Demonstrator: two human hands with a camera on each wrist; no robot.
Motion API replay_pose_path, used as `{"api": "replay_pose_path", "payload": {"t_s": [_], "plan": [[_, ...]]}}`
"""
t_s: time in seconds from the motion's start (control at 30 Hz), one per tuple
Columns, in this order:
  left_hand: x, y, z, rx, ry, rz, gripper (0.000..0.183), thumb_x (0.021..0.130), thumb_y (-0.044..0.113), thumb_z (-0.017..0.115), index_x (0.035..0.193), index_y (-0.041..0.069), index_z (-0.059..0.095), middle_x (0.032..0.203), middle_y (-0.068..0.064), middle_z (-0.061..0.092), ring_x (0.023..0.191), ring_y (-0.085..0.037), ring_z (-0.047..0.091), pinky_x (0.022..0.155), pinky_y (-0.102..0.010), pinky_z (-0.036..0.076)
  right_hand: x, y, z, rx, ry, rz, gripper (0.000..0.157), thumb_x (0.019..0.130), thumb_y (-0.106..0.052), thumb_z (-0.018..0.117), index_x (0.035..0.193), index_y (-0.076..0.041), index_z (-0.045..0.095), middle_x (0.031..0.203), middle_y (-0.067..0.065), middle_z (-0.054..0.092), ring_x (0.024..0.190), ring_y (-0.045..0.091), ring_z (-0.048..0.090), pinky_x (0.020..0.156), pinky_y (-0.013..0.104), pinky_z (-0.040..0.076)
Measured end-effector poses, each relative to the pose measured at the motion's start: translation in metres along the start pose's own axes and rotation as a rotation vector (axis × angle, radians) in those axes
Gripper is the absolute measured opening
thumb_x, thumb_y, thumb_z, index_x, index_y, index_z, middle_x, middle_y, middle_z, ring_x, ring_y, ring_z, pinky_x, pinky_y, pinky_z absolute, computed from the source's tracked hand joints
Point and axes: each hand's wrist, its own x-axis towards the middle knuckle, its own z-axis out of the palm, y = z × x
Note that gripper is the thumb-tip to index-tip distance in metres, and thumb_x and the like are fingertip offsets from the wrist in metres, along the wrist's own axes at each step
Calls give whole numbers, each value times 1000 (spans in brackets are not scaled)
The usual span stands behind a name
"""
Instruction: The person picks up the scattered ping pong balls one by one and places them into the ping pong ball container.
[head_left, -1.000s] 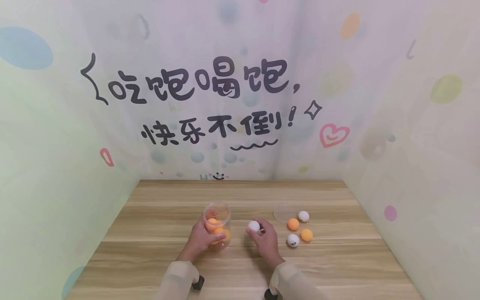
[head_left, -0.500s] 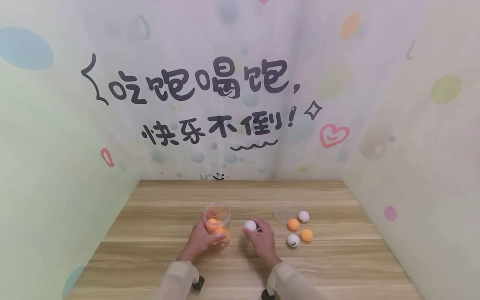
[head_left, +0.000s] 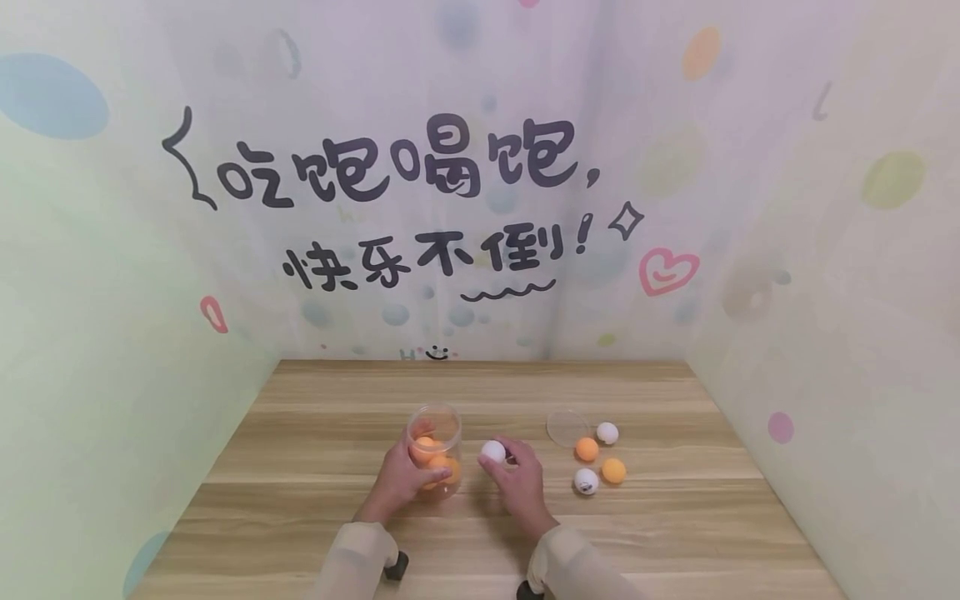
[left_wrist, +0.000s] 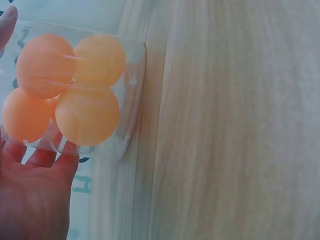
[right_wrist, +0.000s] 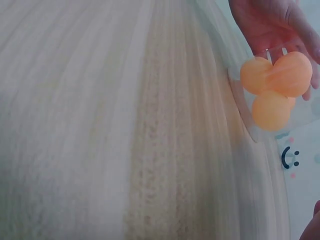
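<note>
A clear plastic jar stands upright with no lid on it, several orange ping-pong balls inside. My left hand is wrapped around its left side, thumb across the front; in the left wrist view the fingers show behind the clear wall. To the right of the jar, my right hand pinches a white ping-pong ball between thumb and fingers, a short gap from the jar's wall. In the right wrist view only a bit of the right hand shows at the lower right edge.
On the table at right lie a clear round lid, a white ball, an orange ball, a yellow-orange ball and a white ball with a dark print. Printed curtains enclose the table's back and sides.
The right hand has moved a little to the left with the white ping-pong ball, closer to the jar. My left hand, the jar and the loose balls have stayed put.
</note>
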Motion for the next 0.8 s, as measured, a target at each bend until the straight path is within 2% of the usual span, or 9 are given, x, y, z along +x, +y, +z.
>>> {"api": "replay_pose_path", "payload": {"t_s": [0.1, 0.37, 0.6, 0.8], "plan": [[2, -5, 1, 0, 2, 3, 87, 66, 10, 90, 139, 9, 44, 136, -16, 52, 112, -23, 56, 96, -27, 46, 1, -3, 0, -2, 1, -11, 35, 79, -29, 82, 106, -10, 72, 96, -2, 67, 87, 17, 55, 75, 33, 46], [1, -3, 0, -6, 6, -11, 88, 65, 10, 91, 139, 11, 44, 138, -12, 52, 115, -24, 55, 100, -37, 45, 5, -5, -1, -18, -12, 7, 41, 77, -33, 82, 109, -9, 73, 96, -1, 65, 87, 17, 54, 75, 33, 45], [1, -5, 1, 7, 8, -4, 87, 65, 11, 91, 138, 10, 45, 137, -14, 52, 115, -24, 55, 100, -38, 45, 4, -11, 0, 2, 6, -59, 38, 78, -22, 82, 111, -7, 71, 87, -1, 59, 78, 15, 54, 68, 27, 46], [2, -6, 1, 19, 16, 23, 86, 66, 12, 91, 139, 9, 45, 136, -15, 53, 114, -25, 55, 98, -36, 47, 4, -18, 2, 22, -8, -67, 37, 78, -15, 82, 112, -10, 70, 92, -1, 61, 81, 14, 54, 69, 28, 47]]}}
